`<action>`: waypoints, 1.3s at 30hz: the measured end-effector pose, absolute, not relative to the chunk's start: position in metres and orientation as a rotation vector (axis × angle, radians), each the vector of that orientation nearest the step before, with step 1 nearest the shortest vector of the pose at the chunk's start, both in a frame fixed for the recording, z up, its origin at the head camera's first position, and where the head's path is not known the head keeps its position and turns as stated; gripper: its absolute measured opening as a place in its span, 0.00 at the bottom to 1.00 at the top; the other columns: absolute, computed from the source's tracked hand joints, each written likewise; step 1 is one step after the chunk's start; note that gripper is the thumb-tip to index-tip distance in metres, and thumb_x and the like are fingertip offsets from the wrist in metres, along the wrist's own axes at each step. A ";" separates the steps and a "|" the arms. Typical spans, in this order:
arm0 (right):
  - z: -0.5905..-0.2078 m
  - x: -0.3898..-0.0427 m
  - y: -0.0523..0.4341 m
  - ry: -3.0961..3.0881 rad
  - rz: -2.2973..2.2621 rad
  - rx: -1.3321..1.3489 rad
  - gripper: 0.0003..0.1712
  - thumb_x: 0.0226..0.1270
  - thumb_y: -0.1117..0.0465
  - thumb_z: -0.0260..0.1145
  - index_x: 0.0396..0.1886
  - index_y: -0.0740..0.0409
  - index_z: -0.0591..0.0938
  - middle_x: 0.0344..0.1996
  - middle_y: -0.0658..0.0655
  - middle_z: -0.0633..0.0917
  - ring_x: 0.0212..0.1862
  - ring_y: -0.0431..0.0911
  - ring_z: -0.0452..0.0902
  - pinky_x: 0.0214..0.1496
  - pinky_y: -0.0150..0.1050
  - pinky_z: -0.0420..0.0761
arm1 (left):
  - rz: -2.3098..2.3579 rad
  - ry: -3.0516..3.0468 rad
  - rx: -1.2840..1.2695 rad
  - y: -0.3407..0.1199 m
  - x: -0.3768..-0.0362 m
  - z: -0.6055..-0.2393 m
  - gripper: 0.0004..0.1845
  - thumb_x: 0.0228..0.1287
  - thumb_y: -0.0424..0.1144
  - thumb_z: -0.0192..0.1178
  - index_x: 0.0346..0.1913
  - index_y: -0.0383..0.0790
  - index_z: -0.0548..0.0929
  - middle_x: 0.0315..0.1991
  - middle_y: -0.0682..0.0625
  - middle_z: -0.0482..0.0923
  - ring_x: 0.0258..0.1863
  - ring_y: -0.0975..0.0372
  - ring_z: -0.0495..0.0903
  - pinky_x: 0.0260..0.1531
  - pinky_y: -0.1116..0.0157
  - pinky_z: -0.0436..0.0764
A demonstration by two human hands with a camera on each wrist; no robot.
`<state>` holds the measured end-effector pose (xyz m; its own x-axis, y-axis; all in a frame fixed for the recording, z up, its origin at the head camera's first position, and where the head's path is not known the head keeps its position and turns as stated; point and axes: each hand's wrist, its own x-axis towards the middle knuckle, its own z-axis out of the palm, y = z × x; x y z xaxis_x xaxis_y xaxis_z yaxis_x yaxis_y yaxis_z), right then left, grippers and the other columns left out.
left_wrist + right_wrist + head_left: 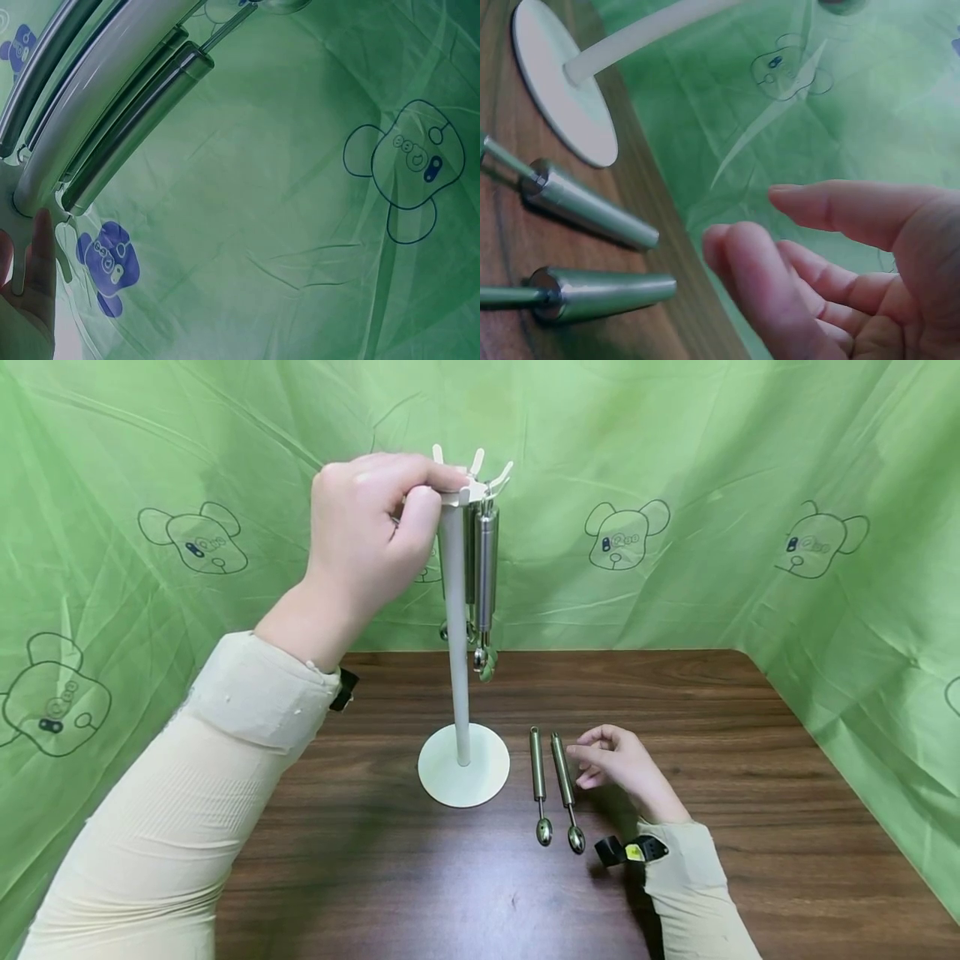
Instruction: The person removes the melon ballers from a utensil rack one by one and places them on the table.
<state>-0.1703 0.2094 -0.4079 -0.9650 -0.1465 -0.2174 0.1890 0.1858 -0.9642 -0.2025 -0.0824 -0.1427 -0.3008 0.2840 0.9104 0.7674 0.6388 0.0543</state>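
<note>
A white stand [454,635] with a round base [463,770] rises from the middle of the wooden table [750,793]. My left hand [375,527] grips the top of its pole, next to the white hooks [480,468]. Steel melon-baller tools [486,568] hang from those hooks; the left wrist view shows their handles [135,127] beside the pole [97,97]. Two more steel tools [538,783] [566,789] lie side by side right of the base. My right hand [618,764] hovers just right of them, fingers loosely curled and holding nothing; in the right wrist view its fingers [840,255] are near the handles [592,214] [600,292].
Green cloth with bear drawings [622,535] closes in the table at the back and on both sides. The table's right corner [750,660] is rounded. Bare wood lies in front of the stand and at the right.
</note>
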 end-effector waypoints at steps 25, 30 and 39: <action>-0.370 -0.153 0.199 2.230 -2.142 -0.123 0.17 0.62 0.61 0.63 0.43 0.71 0.72 0.24 0.58 0.80 0.25 0.54 0.83 0.32 0.47 0.83 | -0.624 -1.895 -0.861 -0.088 -0.202 -0.140 0.23 0.52 0.28 0.39 0.34 0.39 0.88 0.30 0.48 0.86 0.17 0.64 0.73 0.15 0.71 0.51; -0.365 -0.149 0.195 2.225 -2.175 -0.128 0.15 0.61 0.60 0.64 0.41 0.67 0.75 0.25 0.63 0.80 0.24 0.53 0.82 0.31 0.48 0.83 | -0.624 -1.890 -0.873 -0.089 -0.202 -0.139 0.23 0.52 0.26 0.39 0.34 0.38 0.87 0.31 0.47 0.86 0.11 0.65 0.61 0.13 0.72 0.51; -0.361 -0.142 0.189 2.264 -2.177 -0.207 0.14 0.62 0.60 0.64 0.40 0.67 0.76 0.23 0.62 0.80 0.23 0.49 0.82 0.28 0.46 0.83 | -0.618 -2.029 -0.851 -0.091 -0.198 -0.131 0.26 0.52 0.24 0.38 0.36 0.43 0.88 0.33 0.53 0.86 0.11 0.61 0.54 0.14 0.70 0.53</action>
<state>-0.1424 0.1886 -0.3611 -0.9913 -0.0905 0.0952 -0.0987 0.0344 -0.9945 -0.1979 -0.0906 -0.1305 -0.4256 0.3426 0.8376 0.7514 0.6495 0.1162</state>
